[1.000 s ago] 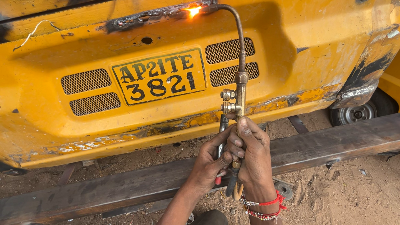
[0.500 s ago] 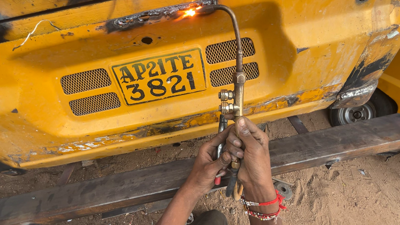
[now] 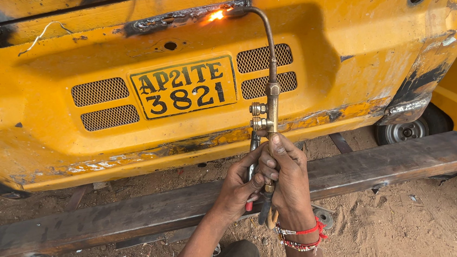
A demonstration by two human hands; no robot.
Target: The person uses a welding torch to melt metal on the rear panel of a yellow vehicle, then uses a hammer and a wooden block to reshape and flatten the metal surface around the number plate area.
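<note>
Overhead, a dented yellow vehicle body (image 3: 342,54) fills the upper frame, its scorched top edge (image 3: 176,19) blackened along a rough seam. Below it a long rusted steel beam (image 3: 394,161) crosses the sandy ground (image 3: 420,222), leaving only a narrow strip of open dirt between beam and panel; wider bare sand lies at lower right. A small wheel (image 3: 410,129) shows beneath the body's torn right corner. Set into the panel are a number plate (image 3: 184,87) and four mesh vents (image 3: 99,91). A brass gas torch (image 3: 270,95) rises from the person's hands, its curved neck bending left so the flame (image 3: 216,15) meets the burnt seam. The right hand (image 3: 288,181), with red bead bracelets at the wrist, has its grip clamped around the torch handle. The left hand (image 3: 239,190) is closed on the handle just beside it, fingers apparently at the valves, though the overlap makes that hard to confirm.
</note>
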